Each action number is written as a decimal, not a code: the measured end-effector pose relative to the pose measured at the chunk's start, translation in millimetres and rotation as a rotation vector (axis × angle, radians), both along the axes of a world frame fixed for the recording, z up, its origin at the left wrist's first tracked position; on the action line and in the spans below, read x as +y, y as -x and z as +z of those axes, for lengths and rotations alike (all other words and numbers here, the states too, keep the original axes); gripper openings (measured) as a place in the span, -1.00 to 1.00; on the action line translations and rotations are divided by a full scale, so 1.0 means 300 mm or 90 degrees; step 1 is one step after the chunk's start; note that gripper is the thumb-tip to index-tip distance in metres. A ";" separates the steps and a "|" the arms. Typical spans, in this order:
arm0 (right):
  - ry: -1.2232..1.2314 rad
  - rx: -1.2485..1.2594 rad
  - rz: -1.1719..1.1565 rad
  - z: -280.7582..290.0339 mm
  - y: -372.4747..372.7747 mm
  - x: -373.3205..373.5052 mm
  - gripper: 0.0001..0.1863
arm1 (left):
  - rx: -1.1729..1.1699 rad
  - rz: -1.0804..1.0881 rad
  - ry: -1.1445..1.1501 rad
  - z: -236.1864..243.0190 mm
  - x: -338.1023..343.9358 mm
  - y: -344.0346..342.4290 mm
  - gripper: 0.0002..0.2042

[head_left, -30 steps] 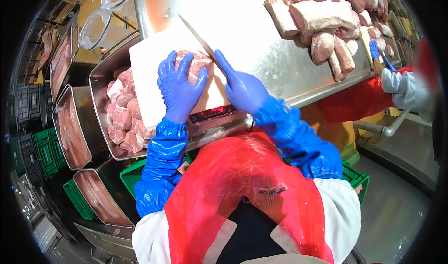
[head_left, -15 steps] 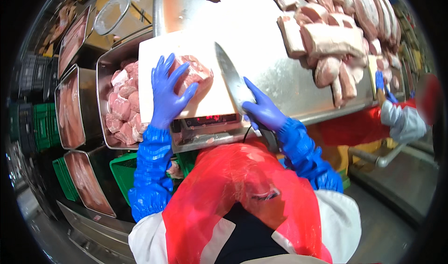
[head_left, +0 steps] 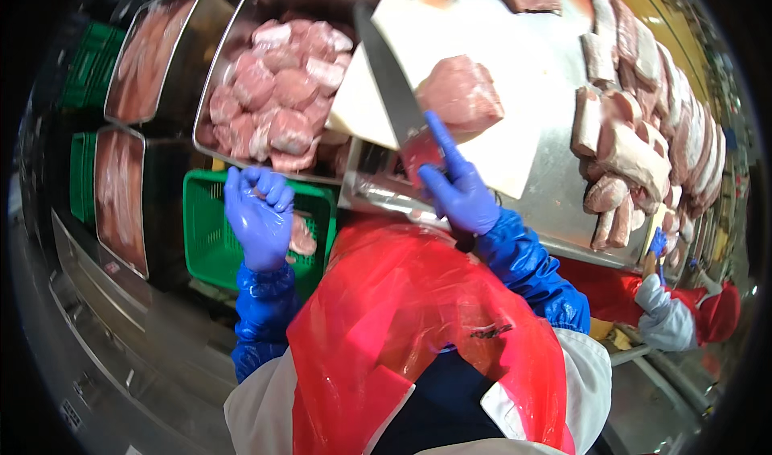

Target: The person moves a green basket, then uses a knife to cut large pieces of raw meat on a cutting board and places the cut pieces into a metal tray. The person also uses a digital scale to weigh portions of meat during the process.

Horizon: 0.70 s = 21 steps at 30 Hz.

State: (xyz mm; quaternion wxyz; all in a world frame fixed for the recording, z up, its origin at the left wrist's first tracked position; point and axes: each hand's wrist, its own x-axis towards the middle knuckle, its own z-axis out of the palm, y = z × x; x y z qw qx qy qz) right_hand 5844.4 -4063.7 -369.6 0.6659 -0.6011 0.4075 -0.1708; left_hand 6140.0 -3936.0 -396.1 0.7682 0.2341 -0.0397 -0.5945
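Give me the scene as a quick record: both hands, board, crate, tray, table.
left hand: partly curled above the green crate; grip unclear
right hand: holding the knife
white board: one meat chunk on it
steel tray: heaped with meat pieces
steel table: meat pile on its right side

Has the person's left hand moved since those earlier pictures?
Yes. Judged against the white cutting board, the left hand has come off the meat there, moving leftward and back, and is now over the green crate.
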 end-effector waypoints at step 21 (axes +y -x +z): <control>0.133 0.006 -0.508 -0.165 0.809 -0.247 -0.70 | -1.691 0.356 -0.197 -0.185 -0.692 0.178 -0.49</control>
